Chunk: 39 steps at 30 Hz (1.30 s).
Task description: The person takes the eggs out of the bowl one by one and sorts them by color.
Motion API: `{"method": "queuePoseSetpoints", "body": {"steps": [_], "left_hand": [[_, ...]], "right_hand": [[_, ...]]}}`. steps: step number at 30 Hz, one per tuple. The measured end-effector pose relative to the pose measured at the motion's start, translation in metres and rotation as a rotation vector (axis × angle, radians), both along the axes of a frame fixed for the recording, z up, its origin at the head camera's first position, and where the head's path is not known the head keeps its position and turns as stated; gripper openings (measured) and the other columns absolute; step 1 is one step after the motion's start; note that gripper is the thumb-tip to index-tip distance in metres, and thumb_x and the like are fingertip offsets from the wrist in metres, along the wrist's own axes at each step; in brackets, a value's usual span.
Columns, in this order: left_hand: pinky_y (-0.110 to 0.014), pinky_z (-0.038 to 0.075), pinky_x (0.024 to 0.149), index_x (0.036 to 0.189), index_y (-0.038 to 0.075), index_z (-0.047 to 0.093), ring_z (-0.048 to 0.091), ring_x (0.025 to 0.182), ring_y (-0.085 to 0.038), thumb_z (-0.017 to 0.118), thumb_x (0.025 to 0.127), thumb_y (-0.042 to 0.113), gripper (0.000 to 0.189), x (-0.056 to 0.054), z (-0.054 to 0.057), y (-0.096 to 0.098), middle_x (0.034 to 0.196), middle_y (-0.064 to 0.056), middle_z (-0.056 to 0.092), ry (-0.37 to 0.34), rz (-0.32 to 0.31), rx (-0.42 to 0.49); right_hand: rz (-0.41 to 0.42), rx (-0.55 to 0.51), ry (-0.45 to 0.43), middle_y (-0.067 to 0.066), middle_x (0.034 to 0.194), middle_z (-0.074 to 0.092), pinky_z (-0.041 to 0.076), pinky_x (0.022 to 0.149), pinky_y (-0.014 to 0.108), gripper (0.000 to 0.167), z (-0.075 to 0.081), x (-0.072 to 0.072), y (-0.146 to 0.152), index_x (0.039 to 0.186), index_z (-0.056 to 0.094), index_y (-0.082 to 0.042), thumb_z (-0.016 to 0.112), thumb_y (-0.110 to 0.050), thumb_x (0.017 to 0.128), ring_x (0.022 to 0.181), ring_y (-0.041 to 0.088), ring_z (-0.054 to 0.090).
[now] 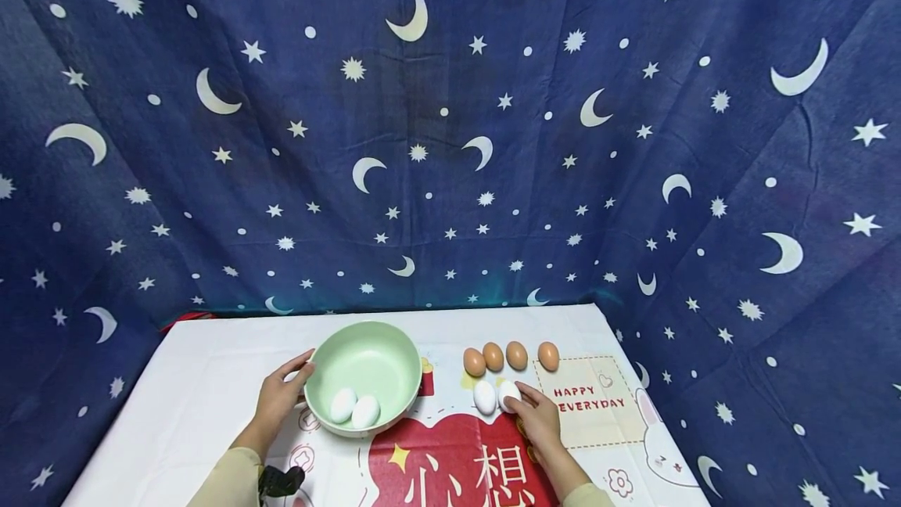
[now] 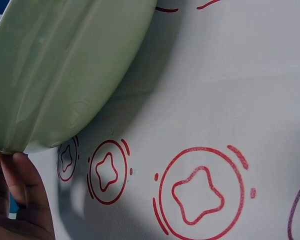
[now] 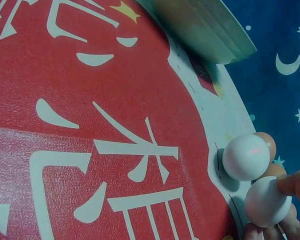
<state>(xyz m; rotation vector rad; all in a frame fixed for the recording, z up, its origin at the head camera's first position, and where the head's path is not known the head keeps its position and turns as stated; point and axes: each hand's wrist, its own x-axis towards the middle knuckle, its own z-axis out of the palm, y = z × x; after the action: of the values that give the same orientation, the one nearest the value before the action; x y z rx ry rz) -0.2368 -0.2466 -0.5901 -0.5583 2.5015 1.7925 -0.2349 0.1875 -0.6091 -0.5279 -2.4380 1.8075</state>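
Currently, four brown eggs (image 1: 516,355) sit in a row on the tabletop (image 1: 232,350) beyond the right hand (image 1: 537,417): three close together, the fourth set apart on that hand's outer side. A second white egg (image 1: 485,397) stands just beside the egg in the right fingers, on the side toward the left hand (image 1: 279,392), so it lies between that egg and the bowl. Two more white eggs (image 1: 343,405) rest inside the pale green bowl (image 1: 380,366), which is between the hands and next to the left one. Red print (image 1: 450,452) covers the cloth between the forearms; a starry blue curtain (image 1: 450,84) hangs past the far edge.

Views: only head gives the bowl's inside and all four brown eggs. Left wrist gives the bowl's outer wall and its shadow. Right wrist shows thumb and fingers on opposite sides of the held white egg (image 3: 266,202); whether it touches the cloth, cannot tell.

Pose: hands well apart. Left holds the bowl by its rim, on its own side, forearm angled inward. Right reaches forward and inward, pinching the egg.
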Motion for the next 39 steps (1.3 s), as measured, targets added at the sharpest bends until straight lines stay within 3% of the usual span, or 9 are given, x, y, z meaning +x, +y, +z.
{"method": "queuePoseSetpoints", "body": {"steps": [7, 19, 39], "left_hand": [[-0.023, 0.06, 0.076, 0.145, 0.012, 0.049, 0.063, 0.107, -0.022, 0.054, 0.101, 0.038, 0.051, -0.0003, -0.0019, -0.0005, 0.137, -0.019, 0.05, 0.001, 0.005, 0.013], [-0.024, 0.06, 0.077, 0.146, 0.012, 0.048, 0.063, 0.108, -0.023, 0.054, 0.101, 0.04, 0.053, 0.0005, 0.0003, -0.0003, 0.138, -0.019, 0.049, -0.003, -0.006, 0.021], [-0.022, 0.059, 0.075, 0.145, 0.011, 0.049, 0.063, 0.104, -0.019, 0.055, 0.101, 0.04, 0.053, -0.0001, -0.0018, -0.0015, 0.137, -0.019, 0.049, -0.001, 0.0, 0.028]], "right_hand": [[-0.013, -0.029, 0.0, 0.026, 0.118, 0.067, 0.05, 0.063, 0.011, 0.051, -0.0047, -0.0035, -0.0023, 0.124, 0.064, 0.005, 0.077, -0.01, 0.077, 0.091, 0.013, 0.064], [-0.012, 0.0, 0.021, 0.027, 0.118, 0.066, 0.05, 0.072, 0.009, 0.05, -0.0044, -0.0035, -0.0058, 0.124, 0.064, 0.007, 0.078, -0.009, 0.078, 0.109, 0.032, 0.065], [-0.001, 0.009, 0.014, 0.027, 0.115, 0.067, 0.049, 0.071, 0.008, 0.05, -0.0042, -0.0031, -0.008, 0.124, 0.063, 0.007, 0.077, -0.011, 0.079, 0.108, 0.032, 0.066]]}}
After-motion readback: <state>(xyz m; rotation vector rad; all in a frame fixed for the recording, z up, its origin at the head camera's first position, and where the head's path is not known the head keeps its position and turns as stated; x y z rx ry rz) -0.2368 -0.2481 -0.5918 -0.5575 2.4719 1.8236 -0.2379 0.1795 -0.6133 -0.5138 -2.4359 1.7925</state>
